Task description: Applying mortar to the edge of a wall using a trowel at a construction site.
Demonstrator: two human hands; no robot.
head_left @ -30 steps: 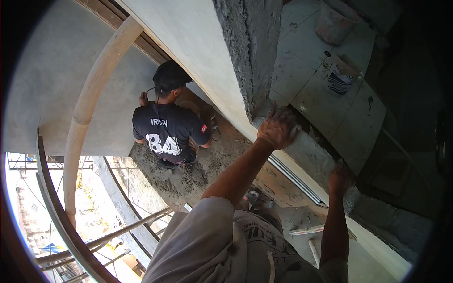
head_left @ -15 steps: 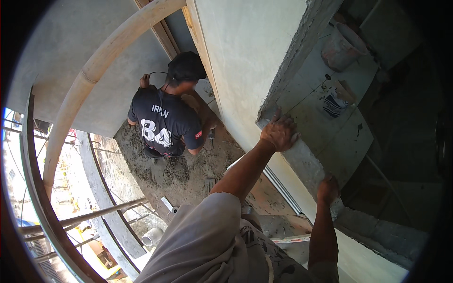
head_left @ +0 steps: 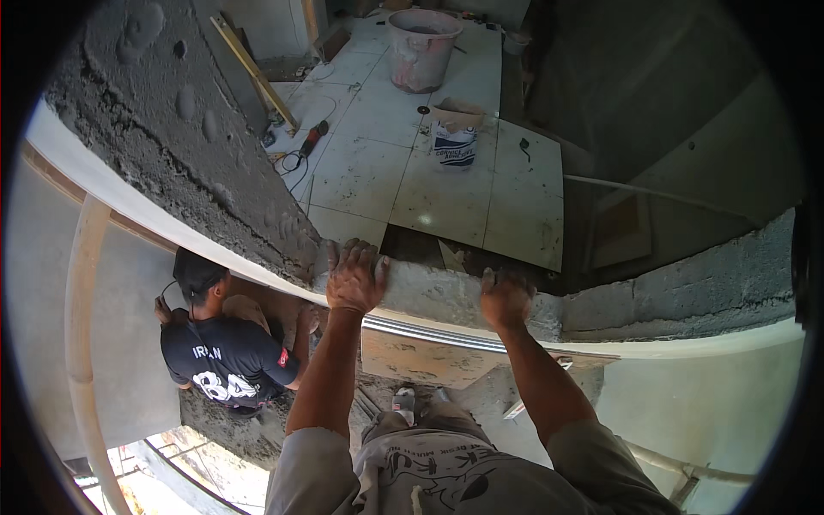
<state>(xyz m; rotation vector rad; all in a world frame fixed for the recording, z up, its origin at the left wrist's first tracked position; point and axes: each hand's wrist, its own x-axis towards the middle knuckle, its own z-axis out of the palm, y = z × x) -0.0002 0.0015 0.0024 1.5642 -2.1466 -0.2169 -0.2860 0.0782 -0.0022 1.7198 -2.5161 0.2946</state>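
The person's left hand rests with fingers spread on a rough concrete sill directly ahead; the right hand curls over it, gripping. Beyond, a bucket stands on tiled floor; a co-worker is at lower left.

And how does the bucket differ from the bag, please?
The bucket is larger than the bag. The bucket is round and pink-stained; the bag is white with dark print. The bag stands nearer the ledge than the bucket. Both are on the tiled floor.
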